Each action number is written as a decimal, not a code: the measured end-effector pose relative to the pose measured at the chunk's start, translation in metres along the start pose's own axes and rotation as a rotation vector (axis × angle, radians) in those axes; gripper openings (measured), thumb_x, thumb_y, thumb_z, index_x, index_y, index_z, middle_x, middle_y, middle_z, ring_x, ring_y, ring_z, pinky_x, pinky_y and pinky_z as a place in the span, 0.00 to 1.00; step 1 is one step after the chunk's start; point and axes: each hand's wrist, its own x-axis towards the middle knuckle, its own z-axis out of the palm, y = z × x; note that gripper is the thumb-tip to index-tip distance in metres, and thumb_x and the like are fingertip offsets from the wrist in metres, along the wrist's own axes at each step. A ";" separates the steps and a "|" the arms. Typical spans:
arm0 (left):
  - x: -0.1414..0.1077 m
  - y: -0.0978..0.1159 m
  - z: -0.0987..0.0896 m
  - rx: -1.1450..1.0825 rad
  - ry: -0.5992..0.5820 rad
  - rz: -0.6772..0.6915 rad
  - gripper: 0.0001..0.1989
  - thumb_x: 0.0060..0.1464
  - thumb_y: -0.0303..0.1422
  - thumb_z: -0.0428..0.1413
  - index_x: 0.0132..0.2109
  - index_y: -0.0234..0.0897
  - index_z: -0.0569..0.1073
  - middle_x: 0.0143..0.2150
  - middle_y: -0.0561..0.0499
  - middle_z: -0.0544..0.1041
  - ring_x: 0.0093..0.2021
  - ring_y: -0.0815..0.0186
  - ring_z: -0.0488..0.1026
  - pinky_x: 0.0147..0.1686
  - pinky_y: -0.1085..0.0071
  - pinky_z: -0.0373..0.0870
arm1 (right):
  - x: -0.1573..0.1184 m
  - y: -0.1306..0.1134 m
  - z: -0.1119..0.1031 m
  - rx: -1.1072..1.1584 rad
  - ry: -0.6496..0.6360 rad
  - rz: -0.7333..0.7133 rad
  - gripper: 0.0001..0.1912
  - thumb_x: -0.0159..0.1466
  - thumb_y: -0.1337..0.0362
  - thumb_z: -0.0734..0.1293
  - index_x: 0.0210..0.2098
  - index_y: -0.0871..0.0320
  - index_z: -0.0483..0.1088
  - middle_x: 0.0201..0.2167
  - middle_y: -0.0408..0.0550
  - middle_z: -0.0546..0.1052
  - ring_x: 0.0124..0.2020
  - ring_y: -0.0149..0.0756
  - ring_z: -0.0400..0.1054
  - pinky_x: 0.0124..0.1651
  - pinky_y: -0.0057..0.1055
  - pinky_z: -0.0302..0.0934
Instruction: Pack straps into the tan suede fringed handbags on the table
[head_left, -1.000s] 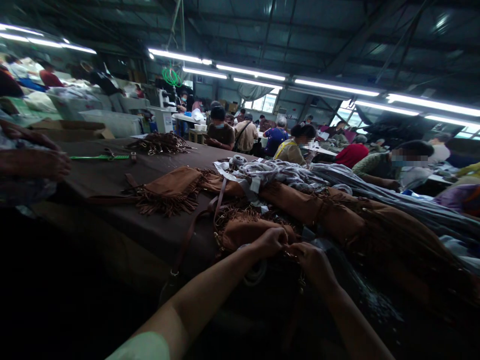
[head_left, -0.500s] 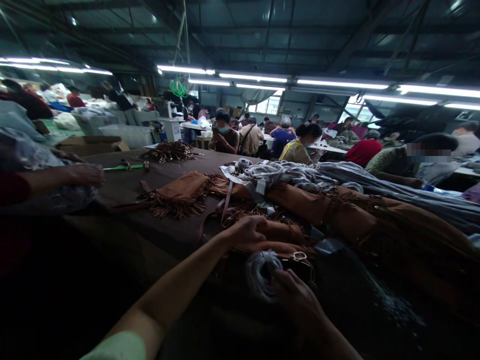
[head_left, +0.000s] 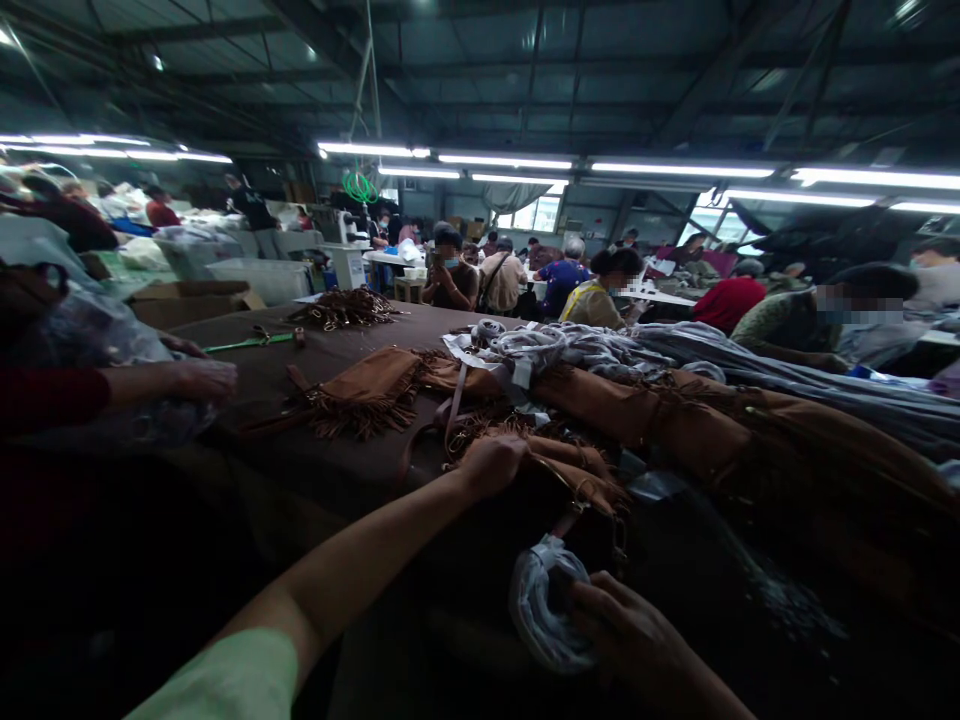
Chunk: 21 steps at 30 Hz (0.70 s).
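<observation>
My left hand (head_left: 493,463) is closed on the edge of a brown fringed bag (head_left: 596,492), whose zip opening and metal ring face me. In my right hand (head_left: 626,620) is a coiled strap (head_left: 541,608) wrapped in greyish-white material, held by its right side in front of the bag. A short brown tab and metal clasp join the top of the coil to the bag's end. The left fingertips are partly hidden by the fist.
More brown fringed bags (head_left: 600,400) lie in a row, with wrapped straps (head_left: 592,345) behind them. A green tool (head_left: 244,342) and a pile of brown straps (head_left: 345,307) lie farther back. At left, a co-worker's hand (head_left: 206,382) touches clear plastic (head_left: 105,330).
My right hand has moved down and right with the coiled strap, showing the tab at its top. The left hand has closed on the bag's edge and lifted it slightly.
</observation>
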 end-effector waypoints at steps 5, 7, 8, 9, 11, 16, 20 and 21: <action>0.025 0.015 -0.019 0.051 0.103 -0.019 0.12 0.57 0.24 0.45 0.41 0.32 0.73 0.38 0.45 0.76 0.39 0.64 0.73 0.41 0.70 0.68 | 0.014 0.003 0.000 -0.146 -0.093 -0.131 0.15 0.68 0.66 0.54 0.46 0.55 0.70 0.45 0.49 0.74 0.37 0.30 0.67 0.40 0.25 0.65; 0.030 0.018 -0.022 0.046 0.115 0.019 0.12 0.57 0.24 0.46 0.42 0.33 0.73 0.39 0.45 0.76 0.40 0.63 0.73 0.43 0.70 0.68 | 0.024 0.008 -0.007 -0.194 -0.129 -0.145 0.14 0.67 0.67 0.55 0.44 0.57 0.71 0.46 0.51 0.73 0.40 0.32 0.67 0.42 0.27 0.65; 0.031 0.019 -0.022 0.041 0.119 0.026 0.13 0.57 0.24 0.46 0.42 0.33 0.74 0.39 0.45 0.76 0.41 0.63 0.73 0.43 0.70 0.67 | 0.030 0.010 -0.011 -0.212 -0.136 -0.131 0.13 0.67 0.67 0.56 0.43 0.57 0.71 0.47 0.52 0.73 0.41 0.33 0.67 0.44 0.28 0.65; 0.031 0.019 -0.023 0.034 0.121 0.024 0.13 0.57 0.24 0.46 0.42 0.33 0.74 0.39 0.45 0.76 0.41 0.63 0.73 0.44 0.70 0.67 | 0.034 0.012 -0.015 -0.226 -0.134 -0.103 0.13 0.66 0.67 0.56 0.43 0.58 0.70 0.48 0.52 0.72 0.43 0.34 0.66 0.45 0.29 0.64; 0.031 0.017 -0.024 0.012 0.117 0.013 0.13 0.57 0.25 0.46 0.42 0.34 0.74 0.39 0.45 0.77 0.41 0.63 0.73 0.43 0.70 0.67 | 0.042 0.014 -0.021 -0.269 -0.103 -0.022 0.12 0.65 0.69 0.58 0.44 0.57 0.70 0.49 0.52 0.71 0.45 0.36 0.65 0.46 0.31 0.64; 0.032 0.014 -0.029 -0.042 0.079 0.025 0.13 0.56 0.27 0.47 0.43 0.36 0.75 0.39 0.46 0.77 0.41 0.61 0.74 0.43 0.69 0.67 | 0.063 0.009 -0.011 -0.567 -0.051 0.260 0.18 0.56 0.80 0.58 0.37 0.58 0.72 0.39 0.53 0.73 0.39 0.41 0.66 0.41 0.35 0.64; 0.033 0.019 -0.027 -0.028 0.025 0.037 0.13 0.55 0.27 0.48 0.42 0.37 0.76 0.39 0.46 0.78 0.42 0.60 0.74 0.43 0.69 0.67 | 0.090 0.012 0.008 -0.659 -0.061 0.341 0.19 0.55 0.80 0.58 0.40 0.61 0.74 0.37 0.57 0.75 0.37 0.42 0.68 0.40 0.36 0.64; 0.032 0.020 -0.027 -0.030 0.014 0.039 0.13 0.55 0.28 0.48 0.42 0.37 0.76 0.40 0.46 0.78 0.42 0.60 0.74 0.43 0.69 0.67 | 0.097 0.016 0.011 -0.647 -0.038 0.356 0.20 0.55 0.80 0.57 0.42 0.62 0.73 0.39 0.58 0.75 0.37 0.42 0.68 0.42 0.36 0.64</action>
